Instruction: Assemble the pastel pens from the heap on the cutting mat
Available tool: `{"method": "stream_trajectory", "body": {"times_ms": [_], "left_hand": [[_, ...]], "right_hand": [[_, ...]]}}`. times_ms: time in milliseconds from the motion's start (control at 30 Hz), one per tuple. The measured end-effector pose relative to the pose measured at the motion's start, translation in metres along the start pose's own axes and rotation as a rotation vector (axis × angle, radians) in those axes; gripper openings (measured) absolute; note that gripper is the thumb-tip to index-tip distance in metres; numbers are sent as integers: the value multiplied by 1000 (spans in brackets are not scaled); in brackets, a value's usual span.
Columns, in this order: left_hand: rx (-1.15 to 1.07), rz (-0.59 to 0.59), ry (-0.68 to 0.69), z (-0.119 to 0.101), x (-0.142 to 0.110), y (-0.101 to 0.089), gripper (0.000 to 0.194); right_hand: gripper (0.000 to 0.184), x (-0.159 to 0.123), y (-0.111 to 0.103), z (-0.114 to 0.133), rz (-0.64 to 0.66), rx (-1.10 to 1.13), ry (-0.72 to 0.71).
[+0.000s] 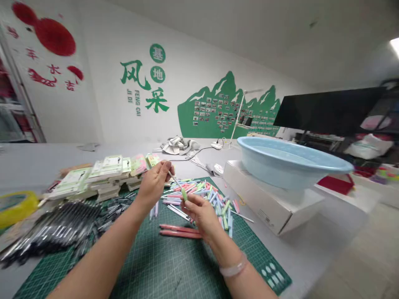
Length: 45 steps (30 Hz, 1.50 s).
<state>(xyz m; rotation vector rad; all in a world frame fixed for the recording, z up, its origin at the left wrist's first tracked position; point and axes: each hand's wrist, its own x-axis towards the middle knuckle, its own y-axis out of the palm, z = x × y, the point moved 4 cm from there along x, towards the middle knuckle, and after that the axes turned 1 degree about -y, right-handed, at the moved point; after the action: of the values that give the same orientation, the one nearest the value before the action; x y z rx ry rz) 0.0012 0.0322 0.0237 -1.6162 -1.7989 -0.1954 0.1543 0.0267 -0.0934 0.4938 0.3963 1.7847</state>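
Observation:
My left hand (156, 180) pinches the upper end of a thin white stick (175, 179), which slants down to the right. At its lower end is a short light-green pen piece (184, 194), held between the fingertips of my right hand (201, 211). I cannot tell whether the stick sits inside the green piece or only touches it. Below and behind both hands spreads a pile of pastel pen parts (215, 195) in pink, blue, green and white. Two red pens (176, 231) lie side by side on the green cutting mat (162, 265), just left of my right hand.
Many clear-and-black pens (59, 224) lie at the left, beside a yellow tape roll (18, 207). Stacked card packs (106, 172) stand behind them. On the right, a light-blue basin (289, 162) rests on a white box (264, 203). Crumpled cloth (181, 145) lies at the back.

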Motion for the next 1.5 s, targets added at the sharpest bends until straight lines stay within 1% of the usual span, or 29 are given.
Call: {"method": "stream_trajectory", "body": {"times_ms": [100, 200, 267, 333, 433, 600, 667, 767, 833, 900, 967, 1067, 1133, 1200, 1233, 1267, 1333, 1400, 1500], "left_hand": [[65, 144, 19, -1, -2, 12, 41], [41, 292, 16, 3, -4, 26, 43], [-2, 357, -10, 6, -6, 32, 44], [-35, 392, -30, 9, -7, 36, 45], [2, 378, -19, 6, -8, 35, 44], [171, 285, 28, -5, -8, 28, 41], [179, 304, 41, -7, -8, 28, 41], [143, 357, 12, -4, -9, 31, 41], [100, 377, -40, 0, -10, 35, 41], [44, 399, -100, 2, -12, 42, 41], [16, 409, -120, 1, -14, 49, 43], [30, 386, -39, -7, -15, 59, 43], [-25, 368, 8, -8, -13, 64, 44], [-96, 367, -4, 0, -11, 68, 47], [-94, 381, -21, 8, -10, 69, 47], [-45, 409, -32, 17, -9, 71, 46], [194, 482, -13, 38, -10, 75, 34], [381, 551, 22, 59, -14, 77, 22], [555, 567, 68, 80, -20, 77, 15]], "right_hand": [[25, -1, 3, 2, -7, -80, -40], [25, -3, 8, 6, 45, -147, -92], [26, -4, 12, 8, 101, -169, -128], [26, -5, 17, 11, 159, -182, -163], [21, -7, 22, 15, 224, -196, -189], [21, -11, 23, 17, 268, -155, -148], [20, -12, 24, 17, 298, -105, -106], [15, -14, 24, 17, 320, -44, -56], [12, -15, 25, 17, 313, -40, -45], [13, -14, 26, 17, 286, -60, -50], [16, -13, 25, 17, 242, -103, -62], [23, -11, 19, 24, 178, -152, -87], [25, -10, 10, 36, 155, -155, -108], [24, -9, -2, 53, 104, -165, -154], [23, -9, -10, 62, 62, -165, -186], [22, -9, -17, 70, 20, -153, -213], [20, -9, -26, 80, -17, -118, -236], [20, -9, -29, 82, -12, -90, -242], [20, -8, -28, 78, 13, -76, -229]]}}
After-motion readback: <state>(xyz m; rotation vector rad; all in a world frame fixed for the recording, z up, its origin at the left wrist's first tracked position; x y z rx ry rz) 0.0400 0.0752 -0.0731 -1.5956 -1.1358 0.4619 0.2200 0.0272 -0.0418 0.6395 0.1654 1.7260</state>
